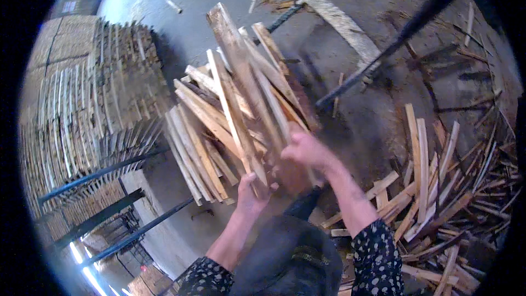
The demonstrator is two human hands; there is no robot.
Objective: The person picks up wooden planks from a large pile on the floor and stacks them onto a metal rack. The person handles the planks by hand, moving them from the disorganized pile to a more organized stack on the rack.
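My left hand (254, 194) is wrapped round the near end of a narrow pale wooden slat (226, 101), which points away from me over a pile of sawn slats (205, 115). To its right, my right hand (308, 147) is closed at the near part of a wooden slat (274, 104), beside a long, wide brown board (241, 55). Blur hides the near end of that board and exactly how the right fingers sit. The slats lie loosely, at slightly differing angles.
Tall stacks of slats (82, 93) stand at the left, next to dark metal bars (104, 172). A heap of loose offcuts (438, 203) covers the floor at the right. A dark slanting bar (400, 44) and a pale curved beam (345, 24) lie beyond the pile.
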